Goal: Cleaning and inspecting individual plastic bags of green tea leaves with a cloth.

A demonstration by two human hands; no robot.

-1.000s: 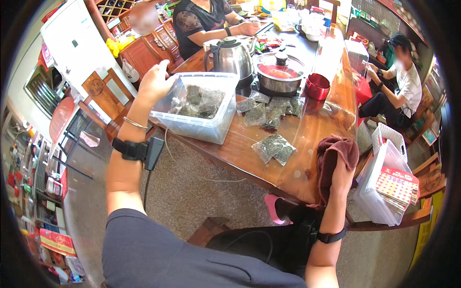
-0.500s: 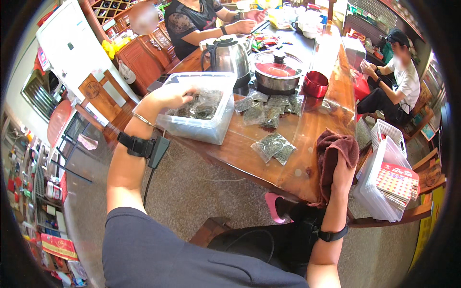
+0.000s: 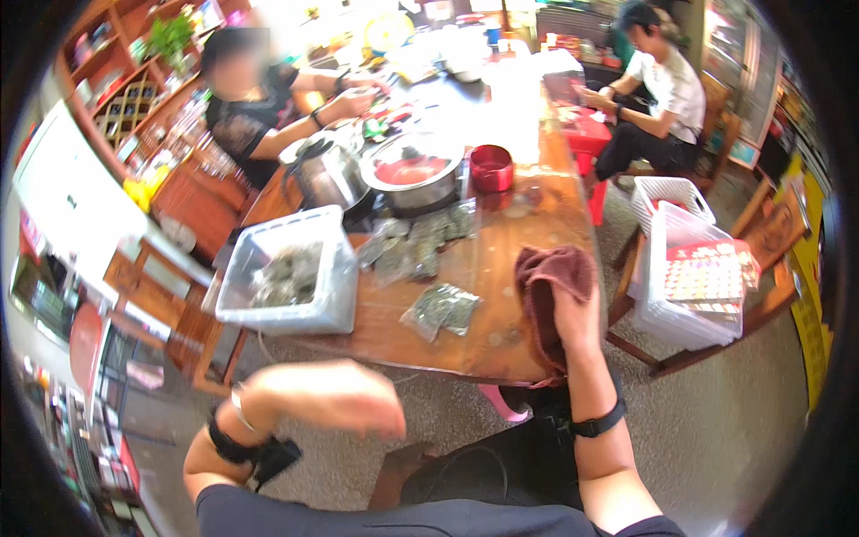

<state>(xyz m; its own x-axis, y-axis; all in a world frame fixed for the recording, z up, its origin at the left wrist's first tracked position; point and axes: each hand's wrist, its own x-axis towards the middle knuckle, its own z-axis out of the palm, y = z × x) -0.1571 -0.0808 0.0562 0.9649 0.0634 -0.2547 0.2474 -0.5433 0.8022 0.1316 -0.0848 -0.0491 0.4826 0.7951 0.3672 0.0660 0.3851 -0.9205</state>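
Observation:
My left hand (image 3: 335, 398) hangs in front of the table's near edge, below the clear plastic bin (image 3: 335, 309). It is smeared by motion, and I cannot make out its fingers or anything in them. Inside the bin lie several clear packets (image 3: 286, 276) of dark dried stuff. At the table's right corner my right hand (image 3: 577, 318) grips a brown cloth (image 3: 546, 268), which drapes over the fingers. Two similar packets (image 3: 441, 310) lie on the wooden table (image 3: 492, 345) between bin and cloth. Behind them is a loose pile of more packets (image 3: 420, 243).
A steel kettle (image 3: 329, 174), a lidded pot (image 3: 413, 174) and a red metal bowl (image 3: 491, 168) stand behind the packets. One person (image 3: 255, 107) works at the far left, another (image 3: 662, 89) sits far right. A chair on the right bears a plastic box (image 3: 658, 295) with patterned red card.
My left hand has come out of the bin and moved down toward me, past the table edge. The right hand still grips the cloth. The whole view has shifted.

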